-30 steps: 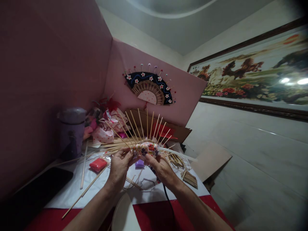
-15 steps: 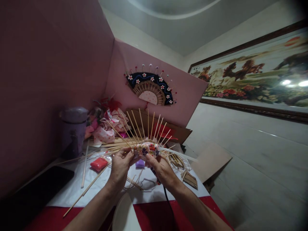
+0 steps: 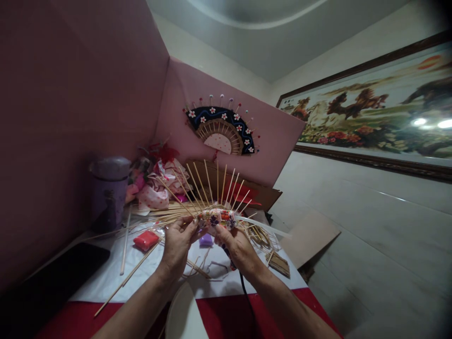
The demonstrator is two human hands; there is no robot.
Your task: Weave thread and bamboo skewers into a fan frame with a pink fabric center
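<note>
My right hand (image 3: 237, 246) is wrapped round the handle of a flower-patterned hot glue gun (image 3: 226, 216). A long whitish glue stick (image 3: 263, 226) juts from the gun's back end to the right, and a black cord (image 3: 244, 287) hangs below. My left hand (image 3: 178, 240) is closed at the gun's front end, fingers pinched at the lower left of a fan frame of thin wooden sticks (image 3: 206, 181). Those sticks spread upward behind the gun. The gun's body and my fingers hide the frame's base and the nozzle tip.
A finished dark fan with flowers (image 3: 226, 125) hangs on the pink board (image 3: 271, 141). Around my hands lie a red clay packet (image 3: 146, 240), a purple packet (image 3: 205, 240), loose sticks (image 3: 123, 282) and cardboard pieces (image 3: 278, 264). A purple cup (image 3: 109, 197) stands left.
Both hands stay almost in place, and the glue gun has shifted very slightly to the right. The whole view has moved a touch.
</note>
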